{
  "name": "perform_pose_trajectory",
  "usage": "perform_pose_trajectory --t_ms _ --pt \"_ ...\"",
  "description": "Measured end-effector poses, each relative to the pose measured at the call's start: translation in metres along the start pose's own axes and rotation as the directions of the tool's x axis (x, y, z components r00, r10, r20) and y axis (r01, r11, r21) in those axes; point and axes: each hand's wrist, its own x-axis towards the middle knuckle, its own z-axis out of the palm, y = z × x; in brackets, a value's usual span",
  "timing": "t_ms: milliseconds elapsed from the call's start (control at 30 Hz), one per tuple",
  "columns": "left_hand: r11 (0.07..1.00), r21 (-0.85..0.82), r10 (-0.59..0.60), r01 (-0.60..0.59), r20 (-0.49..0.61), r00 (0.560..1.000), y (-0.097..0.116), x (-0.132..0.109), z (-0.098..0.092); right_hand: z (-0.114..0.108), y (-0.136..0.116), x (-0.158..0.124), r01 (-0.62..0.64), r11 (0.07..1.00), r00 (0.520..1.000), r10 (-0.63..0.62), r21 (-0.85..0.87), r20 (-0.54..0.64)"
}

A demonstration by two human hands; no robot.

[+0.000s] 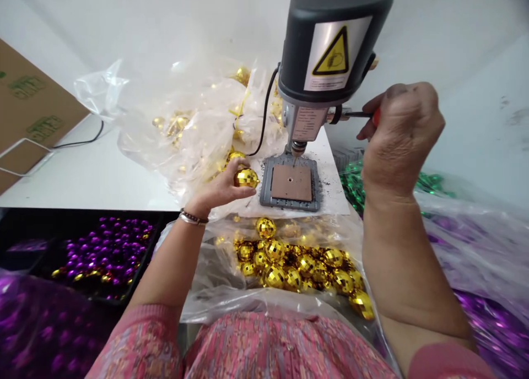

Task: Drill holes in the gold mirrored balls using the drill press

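Between the thumb and fingers of my left hand (225,186) is a shiny gold disco ball ornament (246,178), held just left of a small bench drill press (301,92). My right hand (399,128) is wrapped round the red-knobbed feed lever (357,114) on the drill's right side. The drill bit (295,161) points down over a brown square board (291,183) with a small hole in it, lying on the grey drill base (268,201). Nothing sits under the bit. Several more gold ball ornaments (306,265) lie in a clear plastic bag below the table's front edge.
A clear bag (198,103) with gold balls lies on the white table (132,189), left of the drill. A black cable (268,112) runs beside the drill. Purple balls (107,247) fill a black bin at left; green ornaments (355,183) and purple bags (491,324) are at right. A cardboard box (33,106) stands far left.
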Motion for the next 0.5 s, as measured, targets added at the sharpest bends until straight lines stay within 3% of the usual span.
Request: perform_pose_trajectory --t_ms 67,233,333,500 --pt "0.994 -0.107 0.003 0.003 0.06 0.998 0.0 0.014 0.013 0.0 -0.002 0.0 -0.003 1.0 1.0 0.003 -0.009 0.003" --pt "0.947 -0.283 -0.119 0.154 0.138 0.983 -0.007 0.047 0.041 -0.002 -0.009 0.002 -0.026 0.999 0.999 0.028 -0.037 0.028" --pt "0.972 -0.199 -0.106 0.129 0.125 0.986 -0.005 0.058 0.049 -0.003 -0.01 0.002 -0.045 0.998 0.998 0.046 -0.038 0.043" --pt "0.993 0.119 0.011 -0.011 -0.001 1.0 0.007 0.071 0.059 -0.003 -0.011 0.001 -0.053 0.998 0.996 0.056 -0.037 0.065"
